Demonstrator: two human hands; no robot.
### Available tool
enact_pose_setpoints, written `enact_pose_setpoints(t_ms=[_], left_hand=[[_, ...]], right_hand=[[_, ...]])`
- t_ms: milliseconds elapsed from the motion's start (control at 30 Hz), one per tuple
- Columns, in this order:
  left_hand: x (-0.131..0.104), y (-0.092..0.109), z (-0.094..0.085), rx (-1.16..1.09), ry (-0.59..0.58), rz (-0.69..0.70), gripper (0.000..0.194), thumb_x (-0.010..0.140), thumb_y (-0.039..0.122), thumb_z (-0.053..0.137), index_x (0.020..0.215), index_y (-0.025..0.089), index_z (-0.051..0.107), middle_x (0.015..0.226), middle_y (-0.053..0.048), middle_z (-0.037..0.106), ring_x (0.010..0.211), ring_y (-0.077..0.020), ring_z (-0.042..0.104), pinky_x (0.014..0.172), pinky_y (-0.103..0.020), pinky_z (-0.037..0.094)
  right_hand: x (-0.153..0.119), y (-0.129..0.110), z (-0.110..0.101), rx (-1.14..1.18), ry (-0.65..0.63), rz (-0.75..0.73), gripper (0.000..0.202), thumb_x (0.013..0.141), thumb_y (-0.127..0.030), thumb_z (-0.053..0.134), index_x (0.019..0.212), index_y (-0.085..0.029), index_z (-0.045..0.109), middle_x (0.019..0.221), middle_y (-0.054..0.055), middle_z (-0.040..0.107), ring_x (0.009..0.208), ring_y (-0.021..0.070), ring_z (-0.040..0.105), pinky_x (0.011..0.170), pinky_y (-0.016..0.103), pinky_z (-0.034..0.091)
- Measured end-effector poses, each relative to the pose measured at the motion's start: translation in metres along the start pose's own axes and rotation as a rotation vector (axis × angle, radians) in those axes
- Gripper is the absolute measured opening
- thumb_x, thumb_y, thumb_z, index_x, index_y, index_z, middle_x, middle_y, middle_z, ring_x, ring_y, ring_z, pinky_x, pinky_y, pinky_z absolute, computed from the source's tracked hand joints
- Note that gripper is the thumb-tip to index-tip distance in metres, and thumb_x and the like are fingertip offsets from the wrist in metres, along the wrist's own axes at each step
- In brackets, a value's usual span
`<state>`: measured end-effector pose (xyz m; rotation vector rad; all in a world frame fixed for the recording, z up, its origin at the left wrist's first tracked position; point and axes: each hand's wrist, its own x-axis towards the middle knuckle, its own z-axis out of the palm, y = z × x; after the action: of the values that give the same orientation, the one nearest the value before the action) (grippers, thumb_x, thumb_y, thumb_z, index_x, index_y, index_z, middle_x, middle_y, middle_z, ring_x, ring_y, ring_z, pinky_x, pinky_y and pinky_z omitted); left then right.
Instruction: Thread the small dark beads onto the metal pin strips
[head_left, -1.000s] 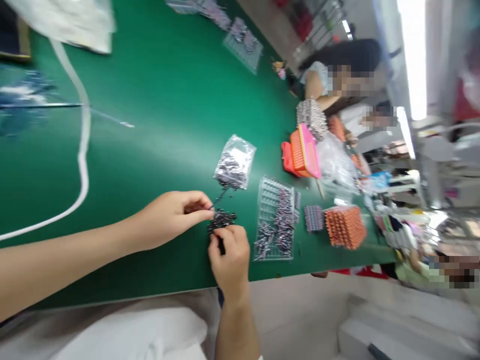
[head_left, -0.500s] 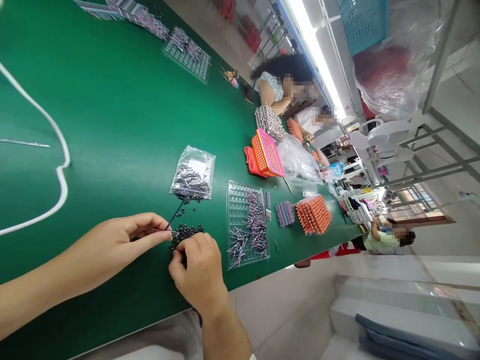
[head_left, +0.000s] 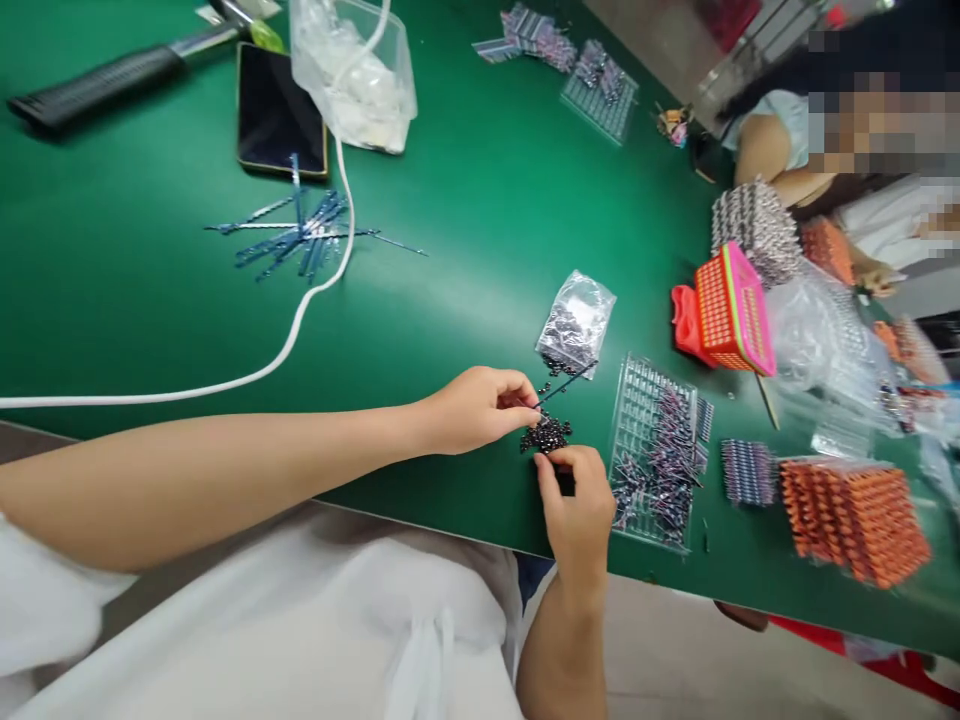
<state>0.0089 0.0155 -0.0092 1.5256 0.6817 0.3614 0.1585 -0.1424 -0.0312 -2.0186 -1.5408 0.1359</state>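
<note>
My left hand [head_left: 491,408] pinches a thin dark blue stick [head_left: 564,386] that slants up to the right. Beneath its fingertips lies a small heap of dark beads [head_left: 547,434] on the green table [head_left: 450,300]. At the heap's near edge is my right hand [head_left: 581,495], thumb and forefinger bent together; whether a bead is between them is too small to tell. Just beyond the heap sits a clear bag of dark beads [head_left: 576,325], with loose beads at its mouth. A clear tray [head_left: 630,410] holding many thin pink-and-blue pieces lies right of my right hand.
Orange stacked pieces [head_left: 855,520] and a pink-orange basket [head_left: 739,310] stand at the right. A white cable [head_left: 300,320] crosses the left side, near blue sticks [head_left: 307,235], a phone [head_left: 277,115], a hammer [head_left: 112,85] and a plastic tub [head_left: 360,85]. People sit at the far right.
The camera view has swung left, so the hands and trays appear farther right, and the phone, hammer and tub have come into view. Both hands remain at the bead heap.
</note>
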Motion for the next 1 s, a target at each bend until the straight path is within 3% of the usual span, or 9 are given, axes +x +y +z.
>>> enact_pose_setpoints(t_ms=[167,400,600,800,1000], left_hand=[[-0.003,0.002,0.0,-0.004,-0.014,-0.019,0.015,0.084,0.032,0.064,0.083,0.017,0.066,0.077,-0.002,0.07,0.073,-0.0152,0.063,0.07,-0.028,0.049],[-0.001,0.001,0.0,-0.028,-0.019,-0.04,0.017,0.083,0.033,0.065,0.084,0.016,0.066,0.079,-0.002,0.07,0.076,-0.0162,0.063,0.071,-0.028,0.049],[0.0,0.0,0.001,-0.048,-0.007,-0.049,0.017,0.083,0.033,0.066,0.084,0.016,0.065,0.078,-0.002,0.07,0.075,-0.0157,0.063,0.071,-0.028,0.048],[0.001,0.001,0.001,-0.145,0.037,-0.088,0.016,0.082,0.031,0.066,0.084,0.015,0.064,0.081,-0.003,0.069,0.078,-0.0164,0.064,0.074,-0.029,0.049],[0.003,-0.001,-0.002,-0.166,0.056,-0.071,0.017,0.083,0.032,0.065,0.084,0.015,0.064,0.08,-0.003,0.068,0.076,-0.0161,0.063,0.072,-0.029,0.048]], right_hand=[[-0.006,0.003,0.0,-0.084,0.08,-0.024,0.016,0.091,-0.027,0.062,0.107,-0.023,0.066,0.101,0.007,0.063,0.099,0.0206,0.059,0.087,0.04,0.051],[-0.009,0.002,0.0,-0.042,0.085,-0.05,0.021,0.091,-0.018,0.059,0.108,-0.025,0.068,0.103,0.006,0.061,0.099,0.0194,0.058,0.09,0.041,0.051],[-0.013,0.006,-0.004,-0.042,0.007,-0.085,0.027,0.091,-0.013,0.055,0.106,-0.028,0.07,0.109,0.006,0.059,0.103,0.0194,0.057,0.091,0.042,0.052],[0.004,-0.001,-0.01,-0.049,0.061,-0.099,0.025,0.092,-0.015,0.056,0.112,-0.025,0.067,0.104,0.007,0.061,0.099,0.02,0.059,0.089,0.043,0.053],[0.024,-0.009,-0.007,-0.175,-0.125,-0.122,0.035,0.096,-0.014,0.047,0.124,-0.024,0.064,0.111,0.01,0.061,0.106,0.0229,0.054,0.091,0.045,0.052]])
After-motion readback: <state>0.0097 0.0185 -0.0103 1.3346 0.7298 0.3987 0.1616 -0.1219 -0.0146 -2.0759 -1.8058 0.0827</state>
